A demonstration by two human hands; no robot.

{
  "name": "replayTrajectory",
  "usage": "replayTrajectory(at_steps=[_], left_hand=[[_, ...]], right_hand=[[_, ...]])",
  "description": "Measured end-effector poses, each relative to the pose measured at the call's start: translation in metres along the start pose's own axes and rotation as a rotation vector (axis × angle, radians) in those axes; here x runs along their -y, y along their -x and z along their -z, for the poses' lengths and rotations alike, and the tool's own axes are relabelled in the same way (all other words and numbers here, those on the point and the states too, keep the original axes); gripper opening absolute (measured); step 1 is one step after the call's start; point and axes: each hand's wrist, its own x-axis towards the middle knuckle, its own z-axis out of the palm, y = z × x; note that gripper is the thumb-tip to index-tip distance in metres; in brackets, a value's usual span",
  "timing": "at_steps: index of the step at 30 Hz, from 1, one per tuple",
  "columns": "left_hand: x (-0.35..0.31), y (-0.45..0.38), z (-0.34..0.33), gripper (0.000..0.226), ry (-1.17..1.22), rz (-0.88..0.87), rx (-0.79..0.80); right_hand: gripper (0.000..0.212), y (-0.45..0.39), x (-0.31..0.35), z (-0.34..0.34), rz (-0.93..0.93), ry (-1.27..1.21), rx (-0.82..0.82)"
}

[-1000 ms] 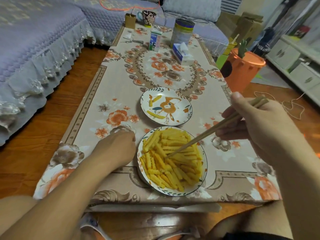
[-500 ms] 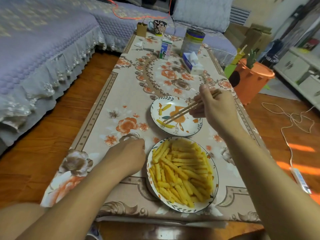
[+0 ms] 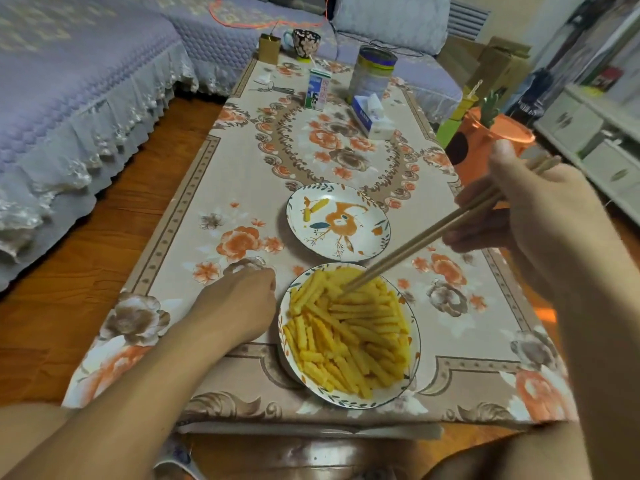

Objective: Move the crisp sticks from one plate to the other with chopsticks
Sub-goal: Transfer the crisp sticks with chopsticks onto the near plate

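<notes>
Right hand (image 3: pixel 540 223), gripping the chopsticks (image 3: pixel 433 233), has swung back from the far plate (image 3: pixel 377 216) at 12 o'clock to the crisp sticks (image 3: pixel 349 327) — next pick pending — left hand (image 3: pixel 239 306) loosely curled, empty, resting on the bench (image 3: pixel 214 188).

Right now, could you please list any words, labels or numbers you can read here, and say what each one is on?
None can be read.
Milk carton: print on its front, too blurred.
Tin: a yellow and blue label band, no legible text.
Tissue pack: a mark on its blue side, too small.
Plates, chopsticks, tablecloth: pictures and patterns only.
</notes>
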Motion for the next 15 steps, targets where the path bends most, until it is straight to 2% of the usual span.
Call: replayTrajectory(at_steps=[7, 15], left_hand=[[-0.002, 0.0, 0.0, 0.022, -0.009, 0.005, -0.003], [-0.002, 0.003, -0.001, 0.017, -0.004, -0.03, -0.017]], right_hand=[[0.053, 0.034, -0.018, -0.004, 0.017, 0.121, 0.085], [0.038, -0.003, -0.011, 0.0, 0.165, -0.014, -0.119]])
